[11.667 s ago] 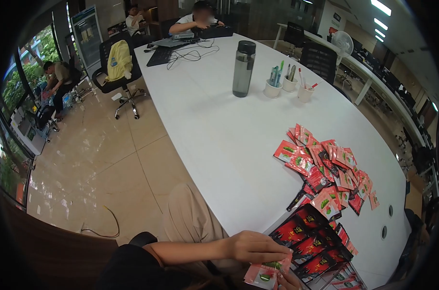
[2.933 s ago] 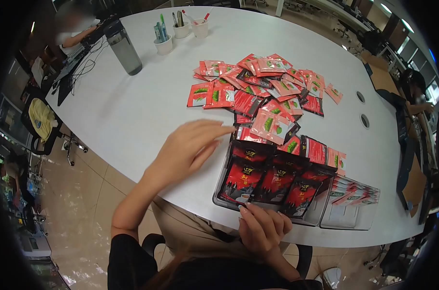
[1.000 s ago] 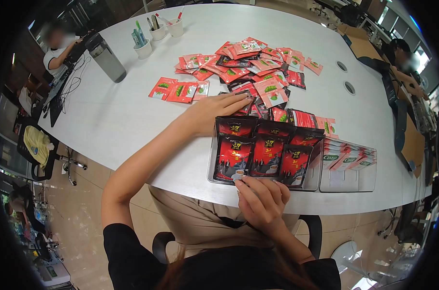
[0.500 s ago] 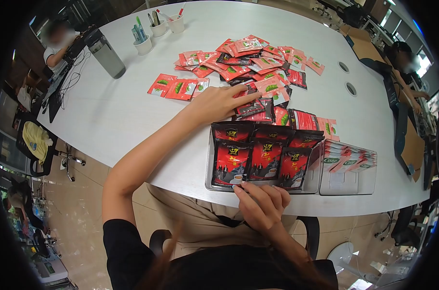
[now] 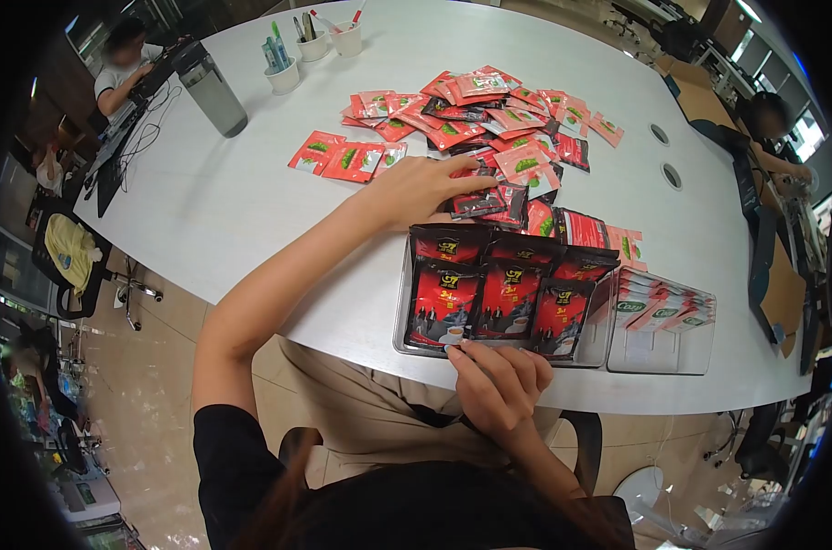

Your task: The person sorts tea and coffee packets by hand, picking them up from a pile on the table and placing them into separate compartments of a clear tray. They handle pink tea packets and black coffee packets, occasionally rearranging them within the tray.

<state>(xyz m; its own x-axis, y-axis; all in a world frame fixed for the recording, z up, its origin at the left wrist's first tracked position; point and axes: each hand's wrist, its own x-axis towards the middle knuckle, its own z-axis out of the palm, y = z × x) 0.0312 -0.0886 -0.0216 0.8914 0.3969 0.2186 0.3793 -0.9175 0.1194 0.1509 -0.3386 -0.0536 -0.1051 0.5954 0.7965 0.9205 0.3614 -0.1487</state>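
Note:
My left hand (image 5: 416, 188) reaches over the white table (image 5: 251, 211) to the near edge of a pile of red sachets (image 5: 489, 110), its fingertips pinching a dark sachet (image 5: 478, 203). My right hand (image 5: 500, 383) curls over the front rim of a clear tray (image 5: 400, 330) at the table's edge. The fingers touch the bottoms of the black-and-red coffee sachets (image 5: 503, 293) standing in rows in it. Three red sachets (image 5: 343, 158) lie apart, left of the pile.
A second clear tray (image 5: 654, 353) with white-and-green sachets (image 5: 663, 307) sits to the right. A grey bottle (image 5: 212, 87) and pen cups (image 5: 285, 73) stand far left. Other people sit at the far end (image 5: 123, 64) and at the right (image 5: 769, 124). An office chair (image 5: 68, 252) stands left.
My left hand has reached from the tray's corner into the pile and closed on a dark sachet, drawing it slightly nearer. My right hand has stayed at the tray's front rim.

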